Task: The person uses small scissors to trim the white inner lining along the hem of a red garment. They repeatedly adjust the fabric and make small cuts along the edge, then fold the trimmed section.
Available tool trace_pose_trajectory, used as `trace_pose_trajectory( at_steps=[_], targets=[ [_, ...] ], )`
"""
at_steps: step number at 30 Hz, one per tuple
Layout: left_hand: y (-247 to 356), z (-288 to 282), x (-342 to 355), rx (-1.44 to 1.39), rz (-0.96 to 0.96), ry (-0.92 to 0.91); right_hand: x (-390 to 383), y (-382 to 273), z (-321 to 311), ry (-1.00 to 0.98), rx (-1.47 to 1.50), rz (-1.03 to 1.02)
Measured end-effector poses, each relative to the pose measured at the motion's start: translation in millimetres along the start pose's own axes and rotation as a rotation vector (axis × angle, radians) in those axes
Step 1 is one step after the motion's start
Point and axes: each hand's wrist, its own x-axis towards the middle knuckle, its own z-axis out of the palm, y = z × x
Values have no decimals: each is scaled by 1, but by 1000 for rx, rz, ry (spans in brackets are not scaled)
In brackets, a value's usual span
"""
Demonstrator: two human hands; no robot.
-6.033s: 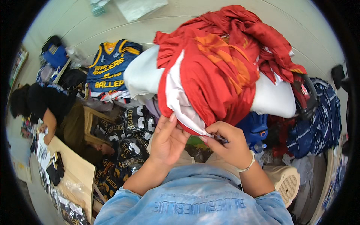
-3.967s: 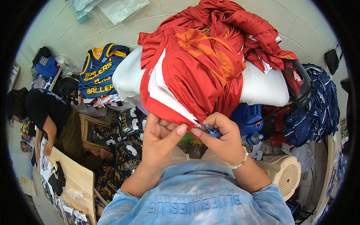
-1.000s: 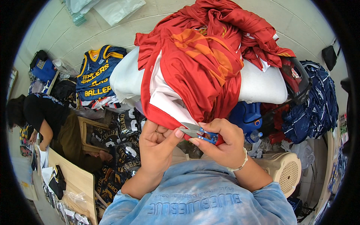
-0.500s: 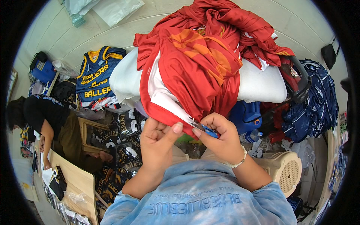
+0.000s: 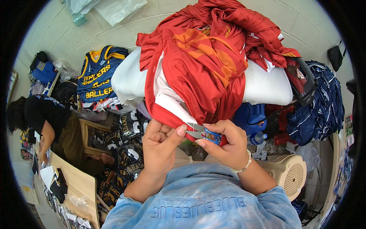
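While its upper folds bunch too tightly to tell apart, red cloth point(image 5: 202, 80) lies over a white padded board point(image 5: 267, 89), hiding the board's middle. Left hand point(image 5: 160, 145): pinching the cloth's edge, some fingers curled from sight. Right hand point(image 5: 228, 147): holding blue-handled snips point(image 5: 212, 136), handles partly covered, blades parted at that edge; contact unclear.

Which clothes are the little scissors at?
The red clothes: the left hand pinches their edge and the right hand has the blue-handled scissors there. The navy-and-yellow jersey and dark blue clothes lie apart from both hands.
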Motion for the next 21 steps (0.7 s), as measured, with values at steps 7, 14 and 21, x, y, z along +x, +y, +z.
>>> trace_pose_trajectory(
  at_steps=[7, 14, 21],
  targets=[
    [-2, 1, -2, -16, 39, -31, 4, -6, 1, 7, -48, 14],
    [-3, 0, -3, 91, 5, 17, 6, -7, 3, 29, -151, -62],
    [-4, 5, -2, 5, -10, 17, 2, -3, 10, 79, 511, 357]
  ],
)
